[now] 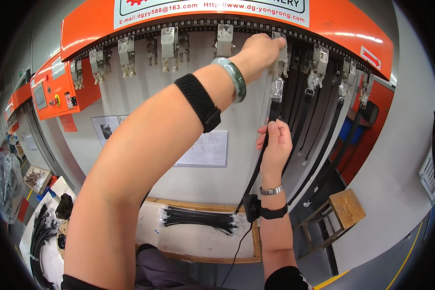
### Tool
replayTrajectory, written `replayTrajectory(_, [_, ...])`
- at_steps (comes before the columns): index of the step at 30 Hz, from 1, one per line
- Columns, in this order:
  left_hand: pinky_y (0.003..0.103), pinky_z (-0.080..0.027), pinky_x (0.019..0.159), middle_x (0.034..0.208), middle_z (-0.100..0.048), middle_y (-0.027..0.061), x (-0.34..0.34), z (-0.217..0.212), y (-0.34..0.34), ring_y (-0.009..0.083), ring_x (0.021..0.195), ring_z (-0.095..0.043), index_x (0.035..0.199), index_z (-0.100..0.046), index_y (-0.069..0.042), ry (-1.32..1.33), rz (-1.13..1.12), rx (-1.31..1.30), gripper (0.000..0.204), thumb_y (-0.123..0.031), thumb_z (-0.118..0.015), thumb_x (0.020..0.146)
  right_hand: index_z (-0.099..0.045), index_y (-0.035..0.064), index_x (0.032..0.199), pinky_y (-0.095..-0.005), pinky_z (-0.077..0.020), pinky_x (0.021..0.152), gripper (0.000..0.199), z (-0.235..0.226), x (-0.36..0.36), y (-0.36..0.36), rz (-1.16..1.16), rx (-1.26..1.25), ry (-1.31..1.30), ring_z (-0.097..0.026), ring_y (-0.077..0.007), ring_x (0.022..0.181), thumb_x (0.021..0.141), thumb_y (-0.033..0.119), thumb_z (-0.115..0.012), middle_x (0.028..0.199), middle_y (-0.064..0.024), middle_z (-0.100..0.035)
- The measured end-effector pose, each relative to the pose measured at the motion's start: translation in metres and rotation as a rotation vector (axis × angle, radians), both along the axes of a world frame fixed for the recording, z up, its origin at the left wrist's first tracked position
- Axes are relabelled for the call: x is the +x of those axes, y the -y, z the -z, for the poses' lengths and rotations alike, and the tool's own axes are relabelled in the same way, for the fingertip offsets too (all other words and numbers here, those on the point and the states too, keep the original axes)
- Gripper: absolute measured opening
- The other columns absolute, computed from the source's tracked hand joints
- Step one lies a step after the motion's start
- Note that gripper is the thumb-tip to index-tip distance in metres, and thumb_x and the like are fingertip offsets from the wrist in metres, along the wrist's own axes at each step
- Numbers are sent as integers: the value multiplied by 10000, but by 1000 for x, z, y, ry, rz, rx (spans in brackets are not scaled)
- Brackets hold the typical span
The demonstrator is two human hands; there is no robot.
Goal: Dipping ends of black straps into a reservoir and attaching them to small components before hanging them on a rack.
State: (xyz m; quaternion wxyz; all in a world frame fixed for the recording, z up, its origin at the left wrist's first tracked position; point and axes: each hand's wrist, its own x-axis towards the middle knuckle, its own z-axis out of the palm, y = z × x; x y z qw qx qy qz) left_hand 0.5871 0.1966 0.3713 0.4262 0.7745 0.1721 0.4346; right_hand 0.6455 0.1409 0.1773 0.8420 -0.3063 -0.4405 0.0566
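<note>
Overhead, an orange machine hood [338, 24] is seen spanning the upper frame, with a white rectangular label strip [212, 9] fixed along its top and a small white arrow sticker [370, 57] near its right end. A row of metal clips [169, 43] is hung beneath the hood. The left hand [262, 48] is raised to one clip [279, 41], its fingers closed upon it. A black strap [273, 110] with a clear plastic-wrapped end is suspended just below that clip. The right hand [275, 147] is held lower, its fingers pinched on the strap. Further black straps [319, 125] are hung from the clips to the right.

A white paper sheet [205, 149] is fixed to the grey panel behind the arms; a second sheet [106, 128] is posted further left, and an orange control box [55, 87] bears small stickers. Below, a shallow wooden tray [203, 237] is found to hold a bundle of black straps [198, 217] laid flat. A wooden stool [345, 205] stands at the lower right, beside open grey floor bounded by a yellow line [411, 251].
</note>
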Motion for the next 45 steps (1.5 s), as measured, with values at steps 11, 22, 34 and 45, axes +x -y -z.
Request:
replayTrajectory(11, [360, -363, 808, 884, -539, 75, 4, 1, -8, 182, 873, -448, 1018, -576, -32, 24, -33, 54, 429, -419, -555, 835, -504, 12, 898, -182, -394, 432, 164, -24, 6, -9, 30, 7, -6, -489, -57, 502, 922, 173, -484, 702, -53, -589])
replayTrajectory(22, [315, -383, 728, 783, -539, 58, 4, 3, -13, 152, 754, -456, 944, -587, -7, 10, -86, 173, 458, -447, -567, 819, -517, 16, 908, -198, -393, 427, 165, -24, 13, -14, -68, 11, -44, -483, -67, 498, 921, 177, -485, 701, -56, -585])
replayTrajectory(34, [330, -392, 882, 1041, -519, 135, 2, 26, -15, 228, 1010, -502, 1315, -298, 53, -82, 1, 276, 777, -191, -712, 705, -531, 5, 928, -218, -442, 543, 174, -23, 14, -17, 39, -14, 1, -528, -82, 570, 922, 173, -486, 713, -51, -593])
replayTrajectory(45, [391, -332, 998, 1327, -393, 181, -87, 97, 43, 278, 1249, -360, 1343, -249, -3, -112, -28, 230, 746, -261, -656, 773, -384, -27, 1263, -359, -334, 960, 441, 27, -35, 28, 621, -90, 268, -428, -246, 1142, 859, 71, -530, 1260, -161, -384])
